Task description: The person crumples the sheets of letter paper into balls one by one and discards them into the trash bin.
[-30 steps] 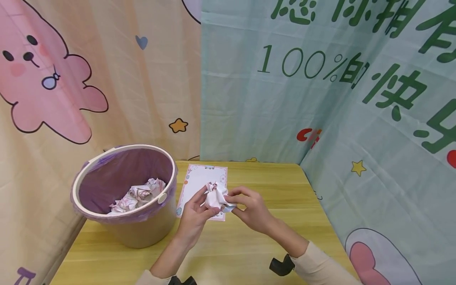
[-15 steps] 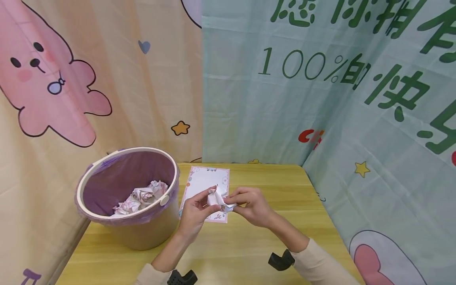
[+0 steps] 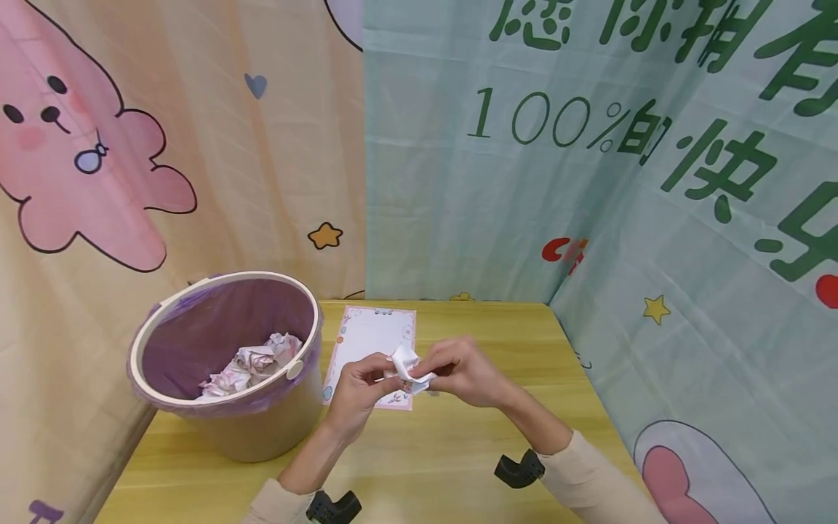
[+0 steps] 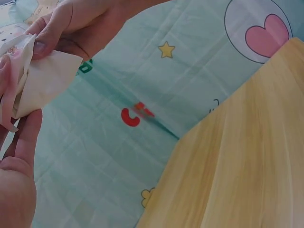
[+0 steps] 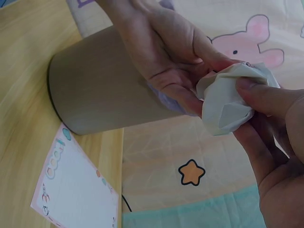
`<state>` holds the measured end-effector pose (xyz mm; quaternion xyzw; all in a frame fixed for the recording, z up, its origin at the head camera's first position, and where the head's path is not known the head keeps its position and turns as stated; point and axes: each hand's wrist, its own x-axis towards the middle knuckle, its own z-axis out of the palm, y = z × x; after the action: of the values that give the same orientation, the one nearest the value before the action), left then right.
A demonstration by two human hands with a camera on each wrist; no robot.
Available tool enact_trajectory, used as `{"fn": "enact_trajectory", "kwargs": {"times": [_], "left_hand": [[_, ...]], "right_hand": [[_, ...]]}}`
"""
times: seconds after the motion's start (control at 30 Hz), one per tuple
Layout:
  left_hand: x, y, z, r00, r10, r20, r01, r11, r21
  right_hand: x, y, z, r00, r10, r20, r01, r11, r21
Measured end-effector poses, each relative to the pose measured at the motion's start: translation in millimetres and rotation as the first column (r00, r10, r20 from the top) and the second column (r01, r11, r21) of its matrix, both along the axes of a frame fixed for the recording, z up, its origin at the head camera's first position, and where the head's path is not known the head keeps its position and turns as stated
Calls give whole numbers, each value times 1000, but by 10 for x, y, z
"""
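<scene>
Between both hands, above the table, is a crumpled sheet of paper [image 3: 406,362], white with bits of coloured print. My left hand [image 3: 356,393] pinches its left side between thumb and fingers. On the other side my right hand [image 3: 466,375] pinches it too, the thumb pressed on the paper [image 5: 227,102] in the right wrist view. In the left wrist view a flap of the paper [image 4: 50,78] sticks out between the hands. Beneath them a flat sheet with a pink printed border [image 3: 373,331] lies on the table, partly covered by the left hand.
A bin [image 3: 255,433] with a purple liner stands on the left of the wooden table [image 3: 484,466]. Inside it lie crumpled papers [image 3: 252,364]. Printed curtains [image 3: 452,211] hang close behind the table and along its right side.
The paper between the hands has been folded and squeezed into a smaller bundle. Both hands have kept hold of it, their fingers shifting slightly. The bin and flat sheet have stayed put.
</scene>
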<state>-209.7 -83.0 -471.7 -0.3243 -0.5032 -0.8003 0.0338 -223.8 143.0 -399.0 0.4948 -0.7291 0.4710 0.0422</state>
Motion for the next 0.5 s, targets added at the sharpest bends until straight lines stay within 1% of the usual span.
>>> {"fn": "enact_trajectory", "kwargs": {"times": [0.03, 0.1, 0.13, 0.2, 0.23, 0.3, 0.37, 0.43, 0.5], "left_hand": [[-15, -23, 4, 1000, 8, -7, -8, 1000, -6], [-29, -63, 36, 1000, 29, 3, -29, 999, -29], [-34, -73, 63, 999, 43, 15, -43, 998, -39], [-36, -68, 120, 996, 58, 64, -55, 997, -45], [-33, -55, 147, 994, 56, 97, -52, 998, -44], [-20, -14, 188, 983, 53, 175, -48, 998, -32], [-13, 19, 192, 975, 46, 219, -43, 999, -17], [-2, 22, 179, 969, 53, 242, -51, 999, -15], [3, 0, 169, 967, 63, 246, -59, 998, -22]], "right_hand": [[10, -18, -6, 1000, -30, 2, 30, 1000, -1], [31, -48, -15, 995, -97, 15, 97, 995, -8], [40, -56, -16, 992, -124, 32, 124, 992, -17], [49, -51, -22, 984, -167, 62, 170, 985, -37], [53, -39, -23, 982, -173, 78, 177, 983, -50], [51, 0, -31, 980, -168, 102, 176, 982, -68], [52, 36, -35, 982, -159, 98, 167, 984, -70], [52, 48, -27, 984, -153, 88, 158, 986, -50], [41, 41, -18, 986, -152, 62, 153, 988, -22]]}}
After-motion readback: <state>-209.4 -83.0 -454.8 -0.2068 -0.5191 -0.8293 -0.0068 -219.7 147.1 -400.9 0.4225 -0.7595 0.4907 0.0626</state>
